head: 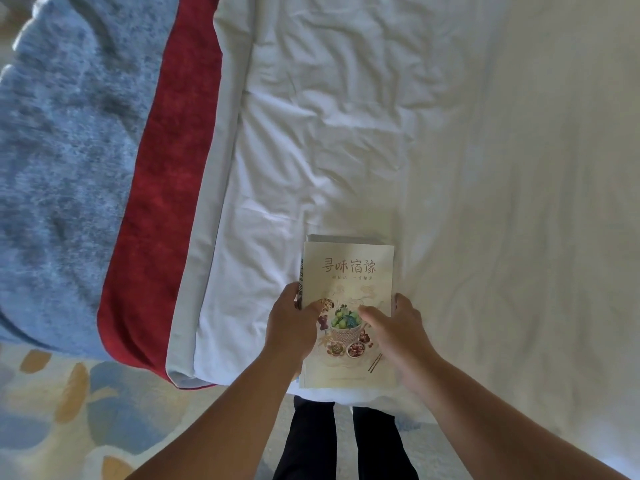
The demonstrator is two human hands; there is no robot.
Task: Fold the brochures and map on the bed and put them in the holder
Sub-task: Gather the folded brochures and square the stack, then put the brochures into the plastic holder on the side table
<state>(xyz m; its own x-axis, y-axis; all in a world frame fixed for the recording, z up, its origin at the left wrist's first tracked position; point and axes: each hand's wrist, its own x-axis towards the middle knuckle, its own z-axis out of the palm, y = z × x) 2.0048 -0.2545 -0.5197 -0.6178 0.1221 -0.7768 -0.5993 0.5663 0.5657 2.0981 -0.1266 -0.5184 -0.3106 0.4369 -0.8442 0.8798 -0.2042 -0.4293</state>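
Note:
A stack of folded brochures (348, 271) lies on the white bed sheet (485, 168) close to the near edge. The top one is cream with red Chinese lettering and a picture of food in a basket. Edges of other folded papers show under it at the top and left. My left hand (292, 323) grips the stack's left edge, thumb on the cover and fingers round the side. My right hand (398, 327) holds the right edge, thumb lying on the cover and fingers at the side. No holder is in view.
A red bed runner (166, 202) and a grey-blue blanket (62, 150) lie at the left of the bed. A patterned carpet (69, 410) covers the floor below. My dark trouser legs (346, 445) stand against the bed's near edge.

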